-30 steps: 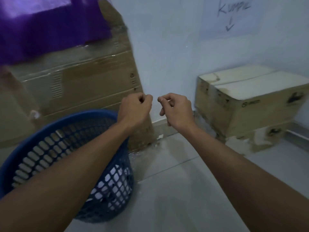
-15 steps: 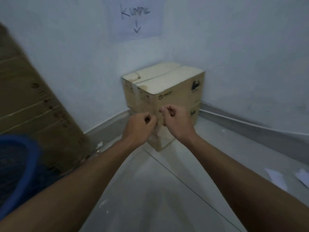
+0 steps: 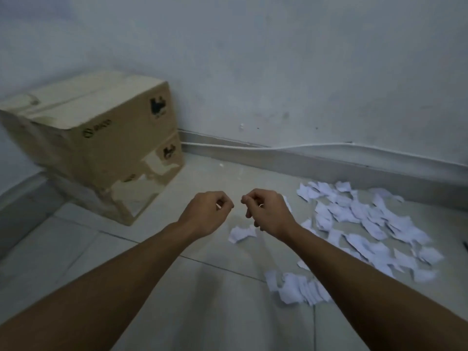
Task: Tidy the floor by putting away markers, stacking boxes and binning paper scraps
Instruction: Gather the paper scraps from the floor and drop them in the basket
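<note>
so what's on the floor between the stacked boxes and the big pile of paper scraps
Mostly bare tile. In the head view, only both hands hover over the stretch between the stacked boxes and the paper scraps, with one stray scrap lying below the right hand.

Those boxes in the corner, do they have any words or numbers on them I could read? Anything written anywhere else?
Top cardboard box: a round logo with a short word beside it, too blurred to read.
Top cardboard box, right side: a black picture mark, no readable letters.
Lower cardboard box: another black mark, also unreadable.
Wall, floor, paper scraps: no writing visible.
</note>
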